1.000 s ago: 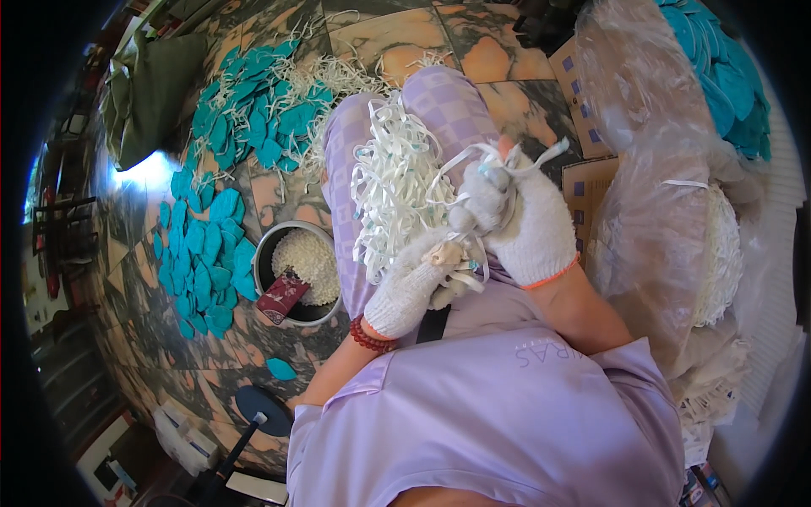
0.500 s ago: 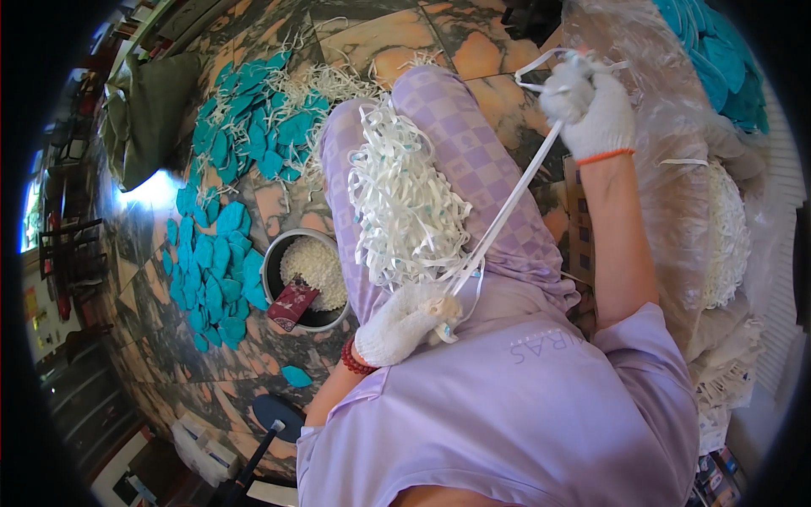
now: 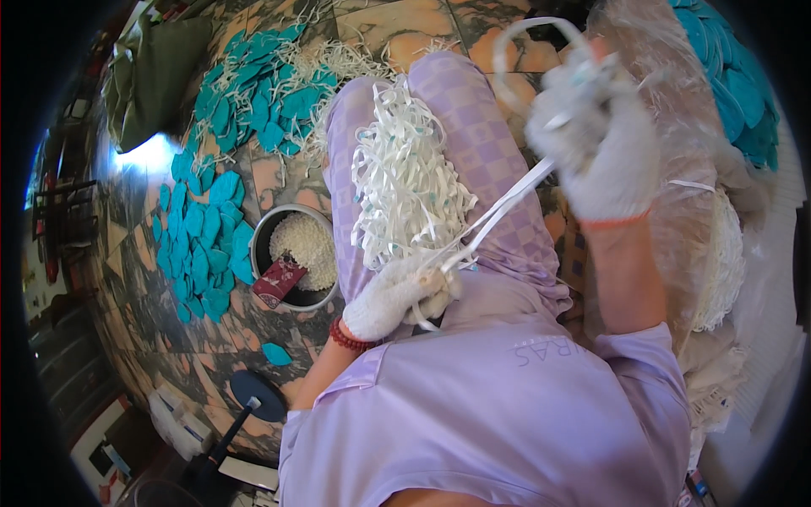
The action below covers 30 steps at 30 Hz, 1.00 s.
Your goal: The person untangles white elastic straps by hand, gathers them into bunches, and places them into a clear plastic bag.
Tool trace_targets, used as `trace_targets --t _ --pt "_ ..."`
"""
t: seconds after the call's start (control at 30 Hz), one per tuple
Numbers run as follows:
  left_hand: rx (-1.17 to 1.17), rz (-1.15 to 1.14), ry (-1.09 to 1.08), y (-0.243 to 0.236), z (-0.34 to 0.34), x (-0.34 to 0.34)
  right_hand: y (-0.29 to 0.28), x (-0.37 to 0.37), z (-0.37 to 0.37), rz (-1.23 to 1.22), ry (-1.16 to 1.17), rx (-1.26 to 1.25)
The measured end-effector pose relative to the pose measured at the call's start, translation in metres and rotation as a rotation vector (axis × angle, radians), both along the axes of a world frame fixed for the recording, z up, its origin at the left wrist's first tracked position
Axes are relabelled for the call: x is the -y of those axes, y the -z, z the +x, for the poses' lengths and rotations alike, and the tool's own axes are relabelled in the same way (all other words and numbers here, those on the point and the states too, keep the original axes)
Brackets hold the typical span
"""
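My gloved left hand [image 3: 395, 300], a red bead bracelet at its wrist, is closed on white straps [image 3: 507, 203] just below a tangled heap of white looped straps [image 3: 405, 177] on my checked lilac thighs [image 3: 473, 127]. The straps run taut up to my gloved right hand [image 3: 591, 152], raised at the upper right beside the plastic bags and closed on their other end, with a loop arching above it; this hand is blurred. A small beige item shows at my left fingertips, too small to make out.
Left lie teal oval pieces [image 3: 207, 245], another teal pile with strap scraps [image 3: 270, 93], a pot [image 3: 279, 298] of white pellets with a maroon packet, and a green sack [image 3: 152, 76]. Right are clear bags [image 3: 642, 279] and teal pieces [image 3: 726, 84]. A black stand [image 3: 253, 397] is lower left.
A second ago my hands were together over my lap. My right hand has since gone up and rightward, drawing straps out between the hands; my left hand stays low by the heap.
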<state>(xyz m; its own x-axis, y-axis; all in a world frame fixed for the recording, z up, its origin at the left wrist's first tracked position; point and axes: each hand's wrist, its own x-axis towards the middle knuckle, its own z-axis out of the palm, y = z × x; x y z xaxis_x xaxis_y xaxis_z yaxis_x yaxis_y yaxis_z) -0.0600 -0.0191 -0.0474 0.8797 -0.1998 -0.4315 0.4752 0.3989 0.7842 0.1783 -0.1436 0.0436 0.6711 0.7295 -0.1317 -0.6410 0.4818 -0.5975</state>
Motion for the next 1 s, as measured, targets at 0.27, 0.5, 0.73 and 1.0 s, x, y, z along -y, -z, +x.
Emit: trace_targets --t 0.27,0.5,0.73,1.0 --pt "0.025 -0.285 -0.379 0.007 0.01 0.017 -0.028 -0.021 -0.054 -0.139 -0.182 -0.134" --pt "-0.055 -0.385 -0.419 0.017 0.002 0.015 -0.029 -0.013 -0.043 0.591 -0.471 -0.121" --pt "0.014 -0.332 -0.377 0.005 -0.001 0.012 -0.035 0.074 0.002 0.443 -0.156 -0.044" --pt "0.035 -0.233 -0.909 -0.003 -0.043 -0.035 -0.027 0.079 -0.019 0.034 -0.124 0.162"
